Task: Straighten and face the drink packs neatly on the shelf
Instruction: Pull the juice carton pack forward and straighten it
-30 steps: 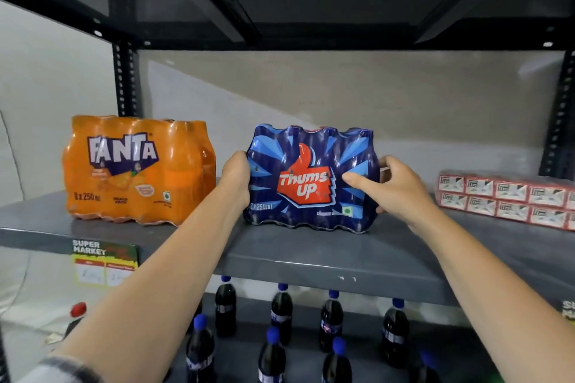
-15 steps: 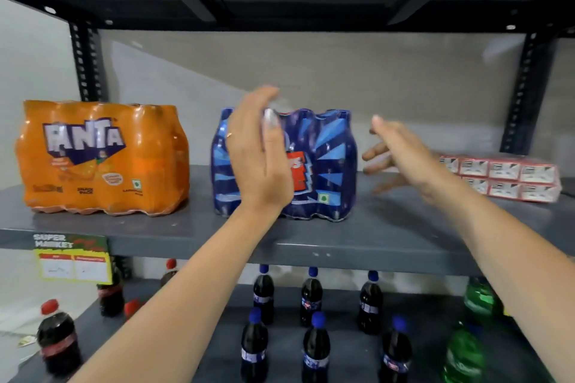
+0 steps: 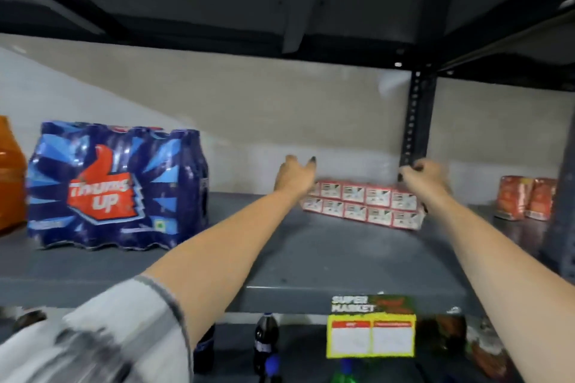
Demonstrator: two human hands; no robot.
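Two hands, left (image 3: 295, 176) and right (image 3: 424, 176), spread open flanking the red pack (image 3: 362, 208); uneven pressure could skew it.

I can read "Thums Up" in white letters on a red thumb emblem across the front of the blue shrink-wrapped pack (image 3: 115, 186) standing on the shelf (image 3: 326, 258). Clipped to the shelf's front edge is a price tag (image 3: 371, 328) headed "SUPER MARKET"; the print in its two white boxes is too blurred for me to make out. The red carton pack (image 3: 364, 204) carries rows of white labels, but their wording is unreadable from my view.
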